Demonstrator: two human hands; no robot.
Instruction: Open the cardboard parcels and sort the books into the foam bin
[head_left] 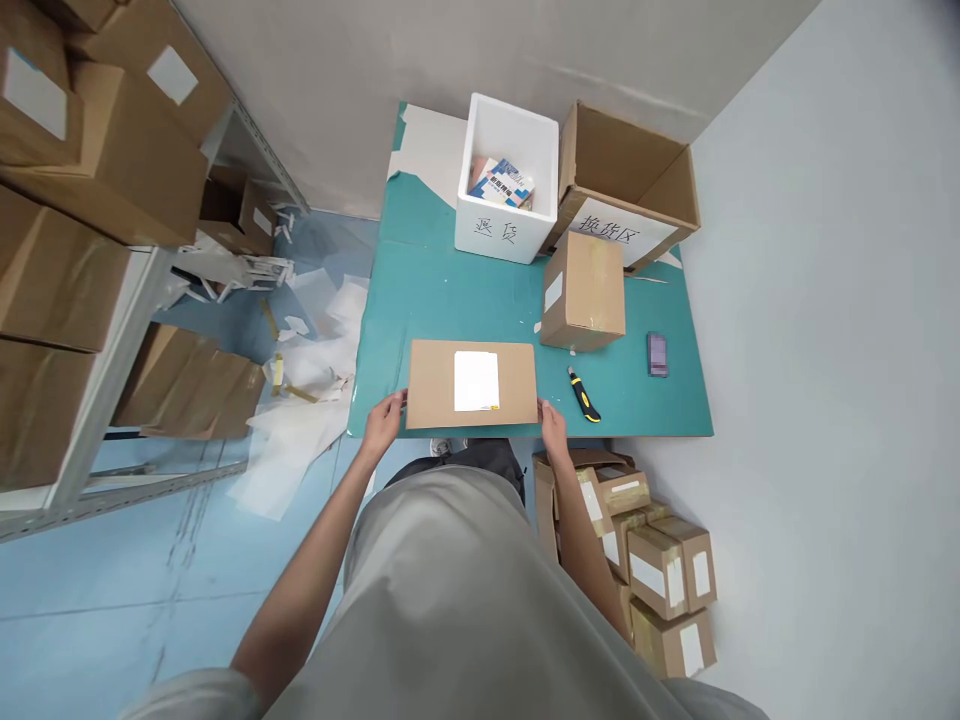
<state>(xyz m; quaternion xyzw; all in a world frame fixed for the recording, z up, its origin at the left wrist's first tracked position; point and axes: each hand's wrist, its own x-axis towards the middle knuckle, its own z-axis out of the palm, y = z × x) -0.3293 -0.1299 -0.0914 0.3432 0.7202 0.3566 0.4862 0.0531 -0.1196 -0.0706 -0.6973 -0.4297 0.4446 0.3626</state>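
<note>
A closed cardboard box (435, 385) with a white label lies at the front edge of the green table (435, 290). My left hand (384, 422) grips its left end and my right hand (553, 430) its right end; the fingertips are partly hidden at the box's sides. To the right of this box lies a black and yellow utility knife (583, 396). Behind the knife stands a taller taped cardboard box (596, 290). A phone (657, 355) rests near the table's right side.
At the table's back are a white foam bin (495, 228) holding booklets and an open cardboard box (637, 210). Shelves (142, 290) with cartons stand left. Packing sheets (289, 440) litter the floor. Several small boxes (660, 570) are piled below the table, right.
</note>
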